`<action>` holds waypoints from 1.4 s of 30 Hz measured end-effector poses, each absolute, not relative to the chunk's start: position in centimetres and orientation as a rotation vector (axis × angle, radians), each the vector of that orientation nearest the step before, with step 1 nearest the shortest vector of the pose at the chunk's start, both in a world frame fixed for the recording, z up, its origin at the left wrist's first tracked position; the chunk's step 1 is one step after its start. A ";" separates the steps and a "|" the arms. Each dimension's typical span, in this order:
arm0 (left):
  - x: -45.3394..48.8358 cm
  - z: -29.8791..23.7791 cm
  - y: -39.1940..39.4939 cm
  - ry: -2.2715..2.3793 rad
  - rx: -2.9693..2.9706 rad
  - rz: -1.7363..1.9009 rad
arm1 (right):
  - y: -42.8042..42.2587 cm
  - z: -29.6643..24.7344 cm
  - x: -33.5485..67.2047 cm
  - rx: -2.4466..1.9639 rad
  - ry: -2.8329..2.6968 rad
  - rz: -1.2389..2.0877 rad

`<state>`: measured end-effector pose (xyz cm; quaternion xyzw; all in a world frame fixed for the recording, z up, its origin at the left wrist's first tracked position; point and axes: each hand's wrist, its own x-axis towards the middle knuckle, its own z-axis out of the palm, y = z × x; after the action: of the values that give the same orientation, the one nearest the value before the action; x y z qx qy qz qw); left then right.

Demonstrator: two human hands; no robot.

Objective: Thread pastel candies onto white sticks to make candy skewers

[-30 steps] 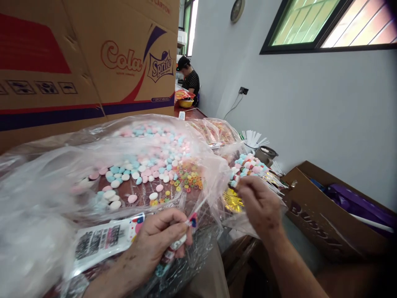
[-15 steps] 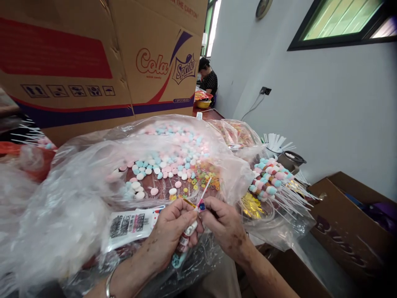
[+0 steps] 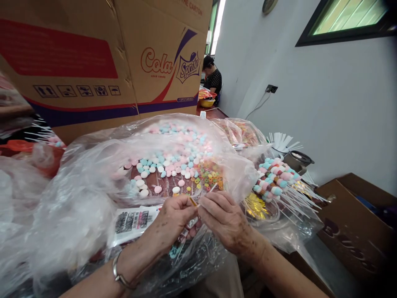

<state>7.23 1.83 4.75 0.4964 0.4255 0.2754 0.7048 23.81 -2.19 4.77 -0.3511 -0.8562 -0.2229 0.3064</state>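
Note:
My left hand [image 3: 173, 221] is closed on a candy-threaded stick [image 3: 186, 229], its fingers pinched near the top, with a bracelet on the wrist. My right hand [image 3: 225, 219] is closed against it, fingers pinched at the thin white stick end [image 3: 212, 188]. Just beyond both hands lies an open clear plastic bag [image 3: 93, 194] holding several pink, blue and white candies [image 3: 167, 165] and small coloured rings [image 3: 209, 178]. To the right lies a pile of finished candy skewers [image 3: 276, 178].
A large Cola/Sprite carton [image 3: 102, 62] stands behind the bag. A brown open box [image 3: 350, 223] sits at the right. A cup of white sticks [image 3: 294, 155] stands by the wall. Another person [image 3: 212, 78] works at the far end of the table.
My right hand came back from the skewer pile on the right and met my left hand at the stick. The view shifted slightly left.

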 end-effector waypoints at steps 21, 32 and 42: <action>6.9 6.9 4.3 0.884 1.565 0.089 | -2.7 5.2 24.1 -1.028 -2.656 -0.486; 8.8 4.3 1.2 1.074 1.867 1.154 | 2.7 4.6 23.2 -1.354 -1.698 -0.368; 3.8 9.1 5.4 0.477 1.089 0.975 | 1.3 5.5 19.6 -1.156 -1.726 0.024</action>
<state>3.79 5.40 9.14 0.4924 0.2155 0.4411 0.7187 19.58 1.30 5.50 -0.4797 -0.7160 0.0098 0.5071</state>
